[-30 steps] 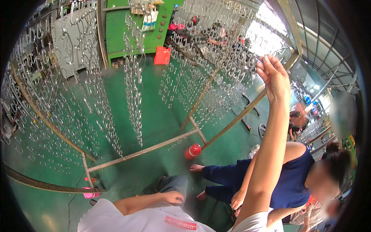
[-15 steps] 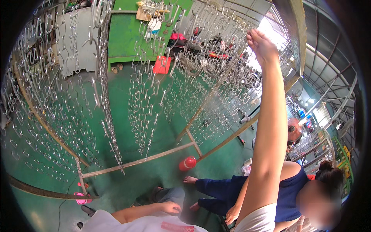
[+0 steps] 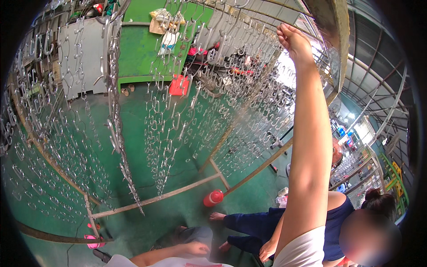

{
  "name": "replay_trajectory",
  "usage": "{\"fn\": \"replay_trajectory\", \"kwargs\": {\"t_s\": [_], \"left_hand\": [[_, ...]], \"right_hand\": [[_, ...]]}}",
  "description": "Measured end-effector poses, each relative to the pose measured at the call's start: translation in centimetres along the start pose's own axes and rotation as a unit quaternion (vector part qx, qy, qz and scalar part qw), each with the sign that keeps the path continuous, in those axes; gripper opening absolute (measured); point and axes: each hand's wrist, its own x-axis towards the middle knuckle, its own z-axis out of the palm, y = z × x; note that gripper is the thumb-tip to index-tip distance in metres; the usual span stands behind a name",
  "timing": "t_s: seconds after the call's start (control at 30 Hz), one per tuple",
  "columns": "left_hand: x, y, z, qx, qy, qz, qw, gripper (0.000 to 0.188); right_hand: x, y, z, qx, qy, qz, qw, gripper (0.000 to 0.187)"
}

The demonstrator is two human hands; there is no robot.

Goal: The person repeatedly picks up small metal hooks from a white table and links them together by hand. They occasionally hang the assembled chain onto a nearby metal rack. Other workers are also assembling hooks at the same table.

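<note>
My right arm is stretched up and forward, and my right hand (image 3: 294, 42) is at the upper right among hanging chains. Its thumb and fingers are pinched together by the top of a row of metal hooks (image 3: 262, 38); what lies between the fingertips is too small to make out. Down at the lower edge, my left hand (image 3: 197, 248) rests on my thigh (image 3: 195, 235) with fingers loosely laid out, holding nothing. Shiny S-hooks linked into chains (image 3: 162, 147) hang in front of me, and a thicker bunch of chains (image 3: 116, 133) hangs further left.
A metal frame (image 3: 169, 195) stands around the chains, its post (image 3: 339, 44) close beside my right hand. On the floor is a red jug (image 3: 213, 198). A person in dark blue (image 3: 258, 227) sits close on my right. Behind stand a green cabinet (image 3: 138, 49) and a red dustpan-like piece (image 3: 179, 84).
My right hand has shifted slightly up and left in the picture, still pinched. The whole view has turned a little. My left hand stays on my thigh.
</note>
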Motion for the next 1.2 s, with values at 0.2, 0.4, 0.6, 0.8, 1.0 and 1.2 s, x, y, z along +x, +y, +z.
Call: {"fn": "replay_trajectory", "kwargs": {"t_s": [0.2, 0.4, 0.6, 0.8, 1.0, 1.2], "left_hand": [[-0.3, 0.8, -0.4, -0.003, -0.005, -0.006, 1.0, 0.038], [-0.3, 0.5, -0.4, 0.016, 0.0, 0.019, 1.0, 0.037], [-0.2, 0.2, -0.2, 0.008, 0.009, 0.025, 1.0, 0.035], [-0.5, 1.9, -0.6, 0.015, 0.006, 0.009, 1.0, 0.037], [-0.1, 4.6, -3.1, 0.056, 0.211, 0.011, 0.976, 0.027], [3.9, 4.8, -15.0, 0.056, 0.649, -0.058, 0.757, 0.037]], "right_hand": [[0.1, -0.2, 1.1, -0.009, 0.024, 0.004, 1.0, 0.017], [-0.3, -0.5, 2.1, -0.059, 0.029, 0.022, 0.998, 0.018], [1.0, 0.5, 1.2, -0.097, 0.014, 0.021, 0.995, 0.02], [3.2, 2.8, -0.6, -0.062, -0.048, 0.059, 0.995, 0.019], [-12.2, -0.7, 1.8, -0.162, 0.018, 0.008, 0.987, 0.028], [-29.9, -1.8, 0.7, -0.395, -0.045, -0.102, 0.912, 0.029]]}}
